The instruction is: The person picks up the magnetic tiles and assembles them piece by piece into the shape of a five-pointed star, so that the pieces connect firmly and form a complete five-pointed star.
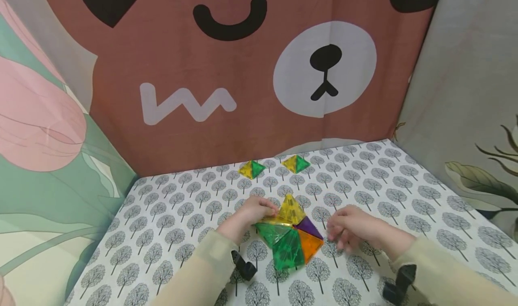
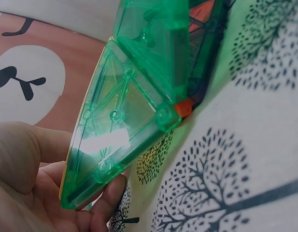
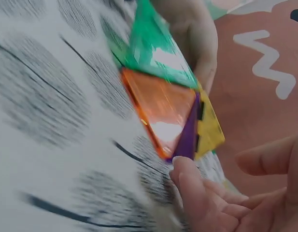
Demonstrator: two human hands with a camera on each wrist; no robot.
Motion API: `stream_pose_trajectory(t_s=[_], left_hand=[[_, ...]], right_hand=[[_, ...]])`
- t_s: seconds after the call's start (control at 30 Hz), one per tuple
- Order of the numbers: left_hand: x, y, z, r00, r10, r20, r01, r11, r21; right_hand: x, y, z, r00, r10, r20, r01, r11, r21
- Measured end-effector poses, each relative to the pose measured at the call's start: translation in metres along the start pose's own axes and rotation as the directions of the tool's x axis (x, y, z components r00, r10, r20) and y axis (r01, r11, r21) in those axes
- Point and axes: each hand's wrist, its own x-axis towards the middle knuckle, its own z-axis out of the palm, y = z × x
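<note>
In the head view, a cluster of joined translucent magnetic tiles stands mid-table: a yellow triangle (image 1: 292, 210) at the back, green tiles (image 1: 288, 251) in front, an orange tile (image 1: 310, 245) and a purple tile (image 1: 310, 229) on the right. My left hand (image 1: 257, 209) holds the cluster's left corner; up close, its thumb and fingers surround the tip of a green triangle (image 2: 115, 116). Beside the purple and orange side is my right hand (image 1: 356, 227), fingers loosely bent around nothing. In the right wrist view a fingertip (image 3: 180, 166) lies right at the purple tile's lower corner.
Two small yellow-and-green tile pyramids, one on the left (image 1: 252, 169) and one on the right (image 1: 296, 163), stand near the table's back edge. A tree-print cloth (image 1: 162, 252) covers the table. A bear-print curtain (image 1: 251, 72) hangs behind it, with more fabric at both sides.
</note>
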Motion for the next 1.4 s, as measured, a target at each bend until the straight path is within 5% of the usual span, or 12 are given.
stream_pose_trajectory(t_s=[0.17,0.37,0.8,1.4], left_hand=[[0.000,-0.002,0.000,1.000,0.004,0.001,-0.004,1.000,-0.007],[-0.002,-0.002,-0.001,1.000,0.009,0.002,-0.009,1.000,0.003],[-0.017,-0.010,-0.009,0.999,-0.004,-0.033,0.004,1.000,0.006],[-0.063,-0.024,-0.022,1.000,0.005,-0.010,-0.005,1.000,-0.024]], right_hand=[[-0.027,0.012,0.004,0.992,-0.013,0.127,-0.024,0.960,0.280],[-0.041,0.014,0.015,0.988,-0.028,0.150,-0.046,0.883,0.467],[-0.035,0.012,0.023,0.988,-0.083,0.128,0.003,0.848,0.530],[0.010,-0.003,0.016,0.980,-0.100,0.174,0.001,0.869,0.495]])
